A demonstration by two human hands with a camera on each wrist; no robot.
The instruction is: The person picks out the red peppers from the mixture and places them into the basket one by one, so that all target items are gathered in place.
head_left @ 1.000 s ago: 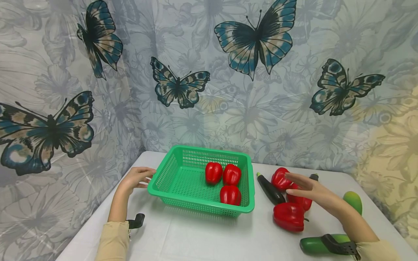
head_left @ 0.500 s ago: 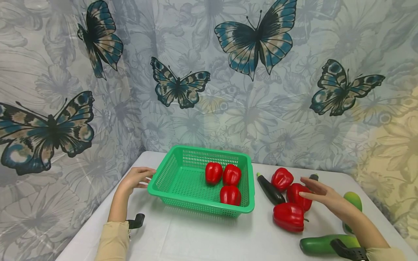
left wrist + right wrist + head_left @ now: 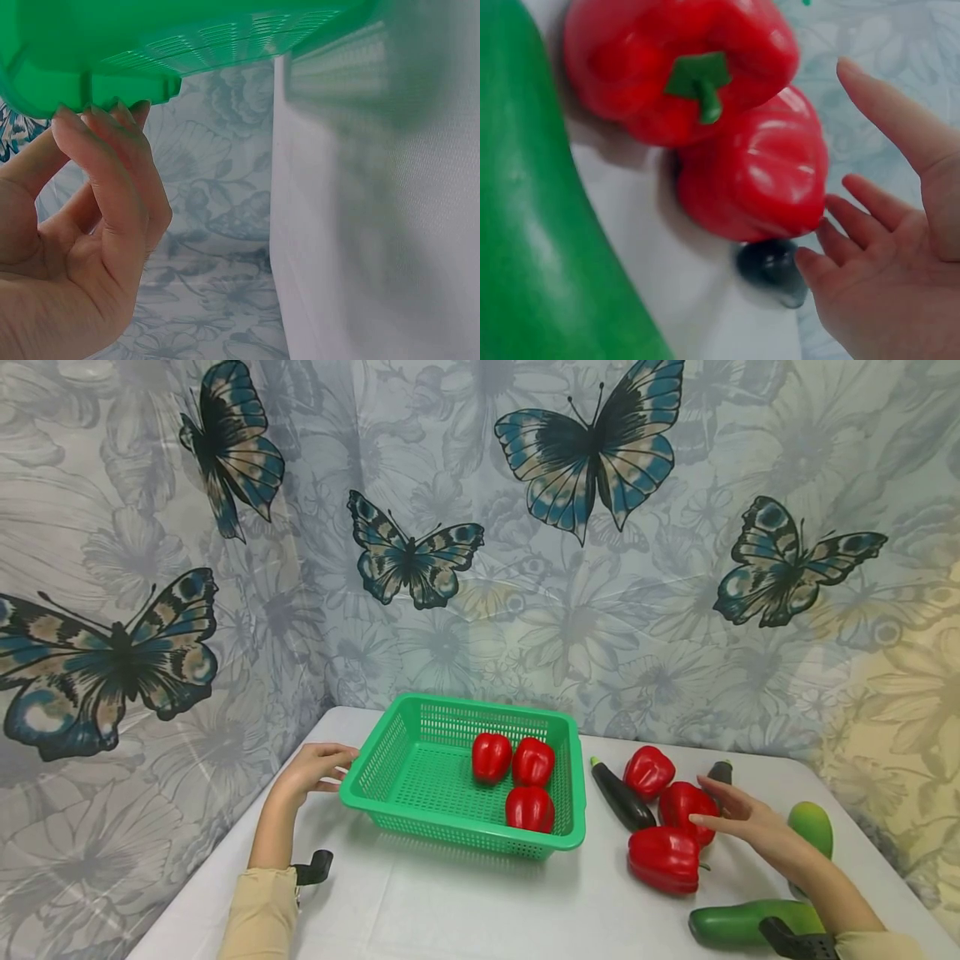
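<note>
Head view: right fingers spread beside a red pepper (left fingers, relaxed, touch the basket).

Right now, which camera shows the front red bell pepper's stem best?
The right wrist view: the green stem faces the camera, close up. The head view shows it tiny, on the front red bell pepper; the left wrist view doesn't show it.

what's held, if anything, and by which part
Left hand touches the green basket at its rim; firm hold can't be told. Right hand holds nothing.
</note>
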